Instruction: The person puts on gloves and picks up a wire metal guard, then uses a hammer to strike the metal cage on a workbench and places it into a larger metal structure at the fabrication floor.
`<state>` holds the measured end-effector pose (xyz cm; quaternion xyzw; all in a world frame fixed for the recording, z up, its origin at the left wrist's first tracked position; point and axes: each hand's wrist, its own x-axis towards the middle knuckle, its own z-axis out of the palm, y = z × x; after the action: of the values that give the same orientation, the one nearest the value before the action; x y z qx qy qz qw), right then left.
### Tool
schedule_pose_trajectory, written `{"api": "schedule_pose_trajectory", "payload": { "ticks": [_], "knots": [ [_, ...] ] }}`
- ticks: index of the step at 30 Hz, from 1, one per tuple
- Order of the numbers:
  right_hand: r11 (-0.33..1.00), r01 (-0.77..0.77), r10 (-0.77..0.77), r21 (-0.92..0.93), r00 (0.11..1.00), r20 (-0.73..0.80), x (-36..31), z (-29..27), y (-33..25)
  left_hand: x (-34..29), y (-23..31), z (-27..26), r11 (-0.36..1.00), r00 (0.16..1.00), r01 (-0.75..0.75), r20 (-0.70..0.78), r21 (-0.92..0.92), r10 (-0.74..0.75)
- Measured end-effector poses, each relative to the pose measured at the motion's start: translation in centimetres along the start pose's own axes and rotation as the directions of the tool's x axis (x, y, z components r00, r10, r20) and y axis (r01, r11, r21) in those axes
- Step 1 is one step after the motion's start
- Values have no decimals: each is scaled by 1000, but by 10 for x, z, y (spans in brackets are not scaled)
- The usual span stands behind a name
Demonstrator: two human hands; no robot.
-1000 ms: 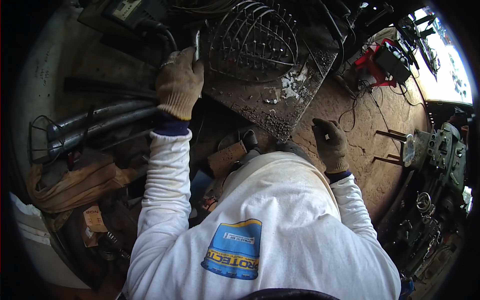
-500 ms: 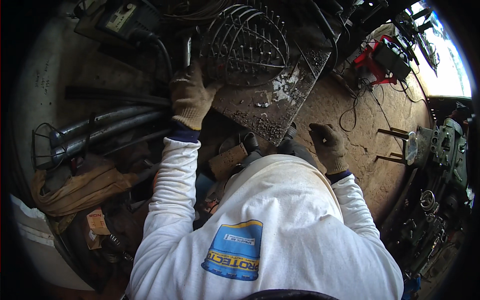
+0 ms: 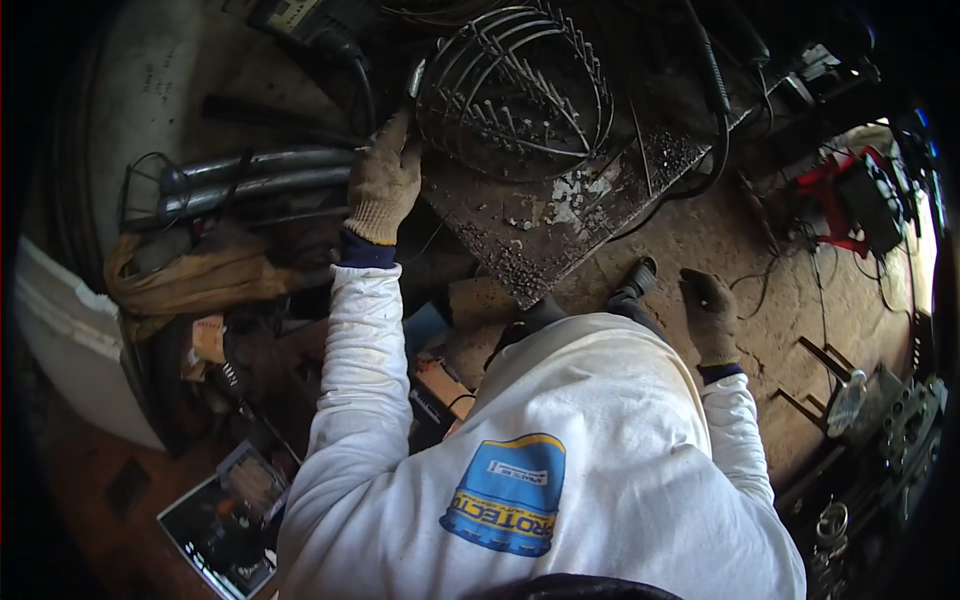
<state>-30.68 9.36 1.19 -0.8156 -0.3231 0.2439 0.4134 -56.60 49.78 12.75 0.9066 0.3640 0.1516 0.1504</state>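
Note:
My left hand, in a tan knitted work glove, is closed around a shiny metal bar at the left edge of a dark metal worktable. Right beside the bar stands a round cage of curved metal rods, with many short pegs sticking up inside it. How far the bar runs down into the glove is hidden. My right hand, gloved the same way, hangs over the floor at the right, off the table. Its fingers are loosely bent and apart, and it holds nothing.
Metal crumbs and white flakes litter the table's near corner. A thick black cable crosses its right side. Curved metal pipes lie left of my left hand. A red stool stands at the right, with a metal-legged item nearer.
The whole view has shifted, with the table now further right. My left hand and the bar have come closer to the cage. My right hand stays out to the side, empty.

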Motion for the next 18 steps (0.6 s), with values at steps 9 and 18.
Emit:
{"api": "schedule_pose_trajectory", "payload": {
  "ticks": [9, 18],
  "knots": [
    [986, -164, 164, -1, 982, 95, 48, -83, 124, -64, 55, 27, 971, 910, 229, -368, 62, -192],
    [989, -72, 47, 126, 980, 195, 94, -78, 80, -88, 118, 57, 902, 918, 348, -290, 255, -272]
  ]
}}
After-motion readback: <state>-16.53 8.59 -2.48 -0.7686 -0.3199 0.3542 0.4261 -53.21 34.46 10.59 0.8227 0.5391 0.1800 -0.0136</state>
